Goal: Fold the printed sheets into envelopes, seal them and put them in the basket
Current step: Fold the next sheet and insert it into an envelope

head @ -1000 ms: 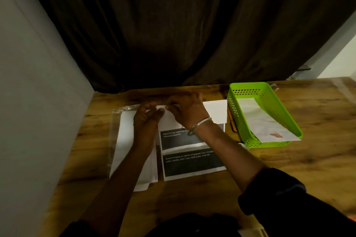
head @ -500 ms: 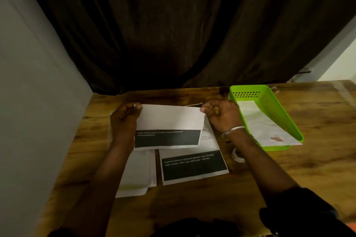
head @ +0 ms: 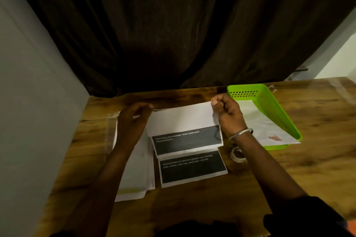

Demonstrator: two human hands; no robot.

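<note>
We are holding the printed sheet (head: pixel 183 119) just above the table (head: pixel 317 140), near the middle of its far edge, long axis running left to right. Our right hand (head: pixel 229 115) is pinching the far right corner between thumb and curled fingers; our left hand (head: pixel 133 123) is curling round the left edge. The paper is looking thin, matt and limp, white above a black printed band. The basket (head: pixel 277 109), green perforated plastic, is standing just right of the right hand, the nearer one, an envelope (head: pixel 258 121) lying inside. Flat white envelopes (head: pixel 138 175) are lying beside the left forearm.
</note>
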